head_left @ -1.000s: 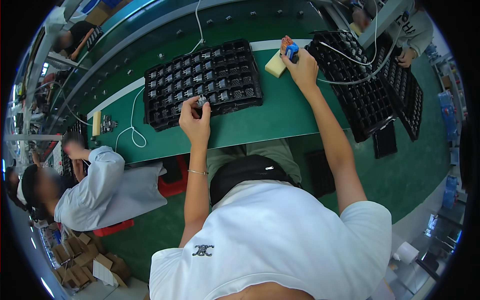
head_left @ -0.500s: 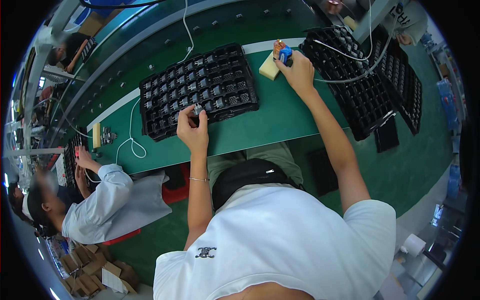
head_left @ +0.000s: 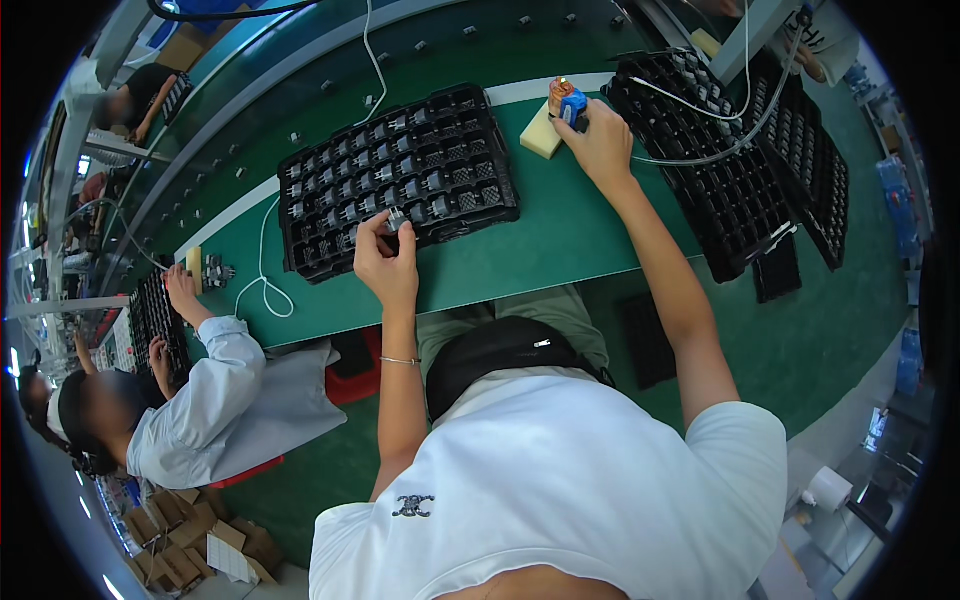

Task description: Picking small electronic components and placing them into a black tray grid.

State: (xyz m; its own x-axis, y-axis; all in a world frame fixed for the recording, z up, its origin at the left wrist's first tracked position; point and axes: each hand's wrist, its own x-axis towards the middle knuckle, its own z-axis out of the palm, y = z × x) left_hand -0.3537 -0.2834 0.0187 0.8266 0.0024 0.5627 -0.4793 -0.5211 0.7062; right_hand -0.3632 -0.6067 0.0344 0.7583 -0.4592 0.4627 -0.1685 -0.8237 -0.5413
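Observation:
My left hand is closed at the near edge of a black plastic pocket tray. Between its thumb and fingers is a small grey part with metal prongs, much like those in the tray's pockets. My right hand, also closed, grips a blue hand tool with a copper-coloured end; its exact kind does not show. This tool is held just above and beside a pale yellow foam block on the green bench.
More black pocket trays are piled at the right, with a grey hose across them. Along the far side runs a green conveyor carrying scattered small parts. A white cord lies left of the tray. A co-worker sits at the left.
Both my hands stay nearly where they were, still holding the same things. Small parts on the conveyor have shifted left. The co-worker's hand has moved forward toward their yellow block.

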